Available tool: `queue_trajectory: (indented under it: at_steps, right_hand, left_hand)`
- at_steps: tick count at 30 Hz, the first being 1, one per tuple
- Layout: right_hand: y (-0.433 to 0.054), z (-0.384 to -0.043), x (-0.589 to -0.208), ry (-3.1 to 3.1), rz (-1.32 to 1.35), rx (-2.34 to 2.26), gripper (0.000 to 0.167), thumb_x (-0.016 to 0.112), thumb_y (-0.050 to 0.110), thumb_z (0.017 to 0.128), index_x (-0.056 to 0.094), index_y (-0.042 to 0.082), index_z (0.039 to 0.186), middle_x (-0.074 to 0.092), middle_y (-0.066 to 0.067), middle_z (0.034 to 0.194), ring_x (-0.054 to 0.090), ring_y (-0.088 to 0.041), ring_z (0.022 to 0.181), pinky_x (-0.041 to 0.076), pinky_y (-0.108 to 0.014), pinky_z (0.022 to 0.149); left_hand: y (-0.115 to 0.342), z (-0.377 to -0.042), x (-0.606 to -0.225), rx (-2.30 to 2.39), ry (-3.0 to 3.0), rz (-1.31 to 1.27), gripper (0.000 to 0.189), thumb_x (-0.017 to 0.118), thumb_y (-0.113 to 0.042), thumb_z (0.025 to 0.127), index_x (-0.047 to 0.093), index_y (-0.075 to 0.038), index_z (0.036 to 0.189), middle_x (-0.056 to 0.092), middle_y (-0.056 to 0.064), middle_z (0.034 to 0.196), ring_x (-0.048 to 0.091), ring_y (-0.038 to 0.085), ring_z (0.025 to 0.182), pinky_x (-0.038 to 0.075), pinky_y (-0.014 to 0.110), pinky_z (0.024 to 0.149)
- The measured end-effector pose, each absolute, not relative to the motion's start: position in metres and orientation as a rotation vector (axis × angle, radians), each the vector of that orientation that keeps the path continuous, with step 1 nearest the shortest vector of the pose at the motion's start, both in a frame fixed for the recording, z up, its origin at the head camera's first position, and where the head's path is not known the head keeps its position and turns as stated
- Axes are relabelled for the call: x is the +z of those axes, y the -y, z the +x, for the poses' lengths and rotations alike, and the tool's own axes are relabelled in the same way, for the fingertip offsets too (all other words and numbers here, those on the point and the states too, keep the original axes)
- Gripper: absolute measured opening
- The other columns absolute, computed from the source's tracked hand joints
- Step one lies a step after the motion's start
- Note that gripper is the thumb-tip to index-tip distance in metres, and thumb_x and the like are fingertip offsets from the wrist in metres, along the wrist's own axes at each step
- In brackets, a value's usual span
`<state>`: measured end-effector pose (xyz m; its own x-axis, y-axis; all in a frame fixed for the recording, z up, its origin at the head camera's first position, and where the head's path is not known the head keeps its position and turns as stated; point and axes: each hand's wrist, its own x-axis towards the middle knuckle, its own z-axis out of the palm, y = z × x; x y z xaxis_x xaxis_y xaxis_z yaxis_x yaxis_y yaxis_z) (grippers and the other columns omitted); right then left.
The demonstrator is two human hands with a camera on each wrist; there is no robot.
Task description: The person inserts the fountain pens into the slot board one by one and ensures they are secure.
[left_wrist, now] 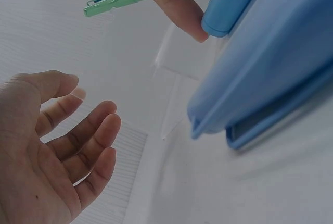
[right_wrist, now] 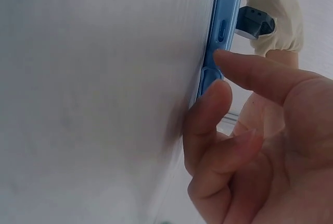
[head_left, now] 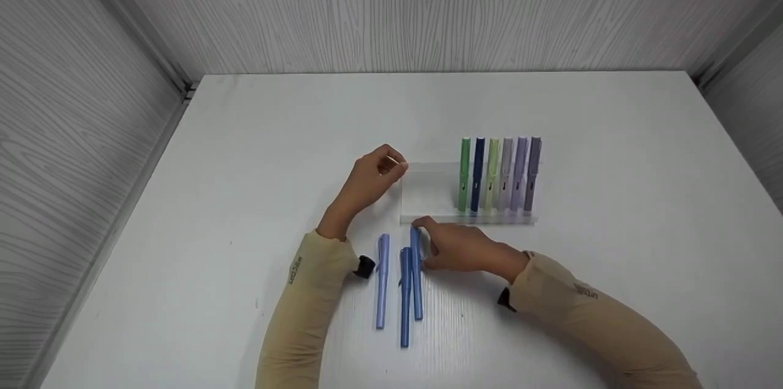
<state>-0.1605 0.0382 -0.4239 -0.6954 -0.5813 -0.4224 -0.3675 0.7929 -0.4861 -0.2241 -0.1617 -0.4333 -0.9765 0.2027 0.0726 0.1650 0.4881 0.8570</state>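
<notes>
A clear acrylic pen stand (head_left: 430, 193) sits mid-table, several capped pens upright along its right part, among them a green pen (head_left: 464, 175) and a navy pen (head_left: 478, 175). My left hand (head_left: 369, 178) pinches the stand's upper left corner between thumb and index finger. In front of the stand, my right hand (head_left: 460, 247) grips the cap end of a blue pen (head_left: 417, 291) lying on the table; the right wrist view shows thumb and fingers on this blue pen (right_wrist: 227, 5). Beside it lie a second blue pen (head_left: 405, 303) and a periwinkle pen (head_left: 382, 285).
The white table (head_left: 183, 254) meets a grey wood-grain panel (head_left: 428, 10) at the back and more panels at the sides. Three pens lie close together between my forearms. A dark wrist device (head_left: 365, 267) sits by the left sleeve, near the periwinkle pen.
</notes>
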Motion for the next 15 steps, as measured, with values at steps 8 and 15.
queue_trajectory:
  at_steps: [8,15]
  right_hand:
    - [-0.0379,-0.1592,-0.4249,-2.459,-0.795,-0.440,0.060,0.065,0.015,0.087,0.039,0.011,0.141,0.049,0.003,0.068,0.042,-0.012,0.055,0.031,-0.029,0.048]
    - [-0.0388,-0.1583,-0.4256,-2.474,-0.780,-0.416,0.063,0.069,0.023,0.088,0.036,0.011,0.141,0.052,0.002,0.072,0.047,-0.013,0.060,0.035,-0.029,0.052]
  left_hand:
    - [0.1638,-0.2222,-0.4332,1.574,-2.646,0.376,0.018,0.057,-0.030,0.097,0.062,-0.014,0.105,0.068,0.009,0.099,0.062,0.017,0.087,0.046,0.030,0.073]
    - [0.1624,-0.2236,-0.4342,1.562,-2.665,0.356,0.017,0.057,-0.028,0.096,0.062,-0.013,0.105,0.069,0.009,0.098,0.062,0.016,0.086,0.046,0.028,0.072]
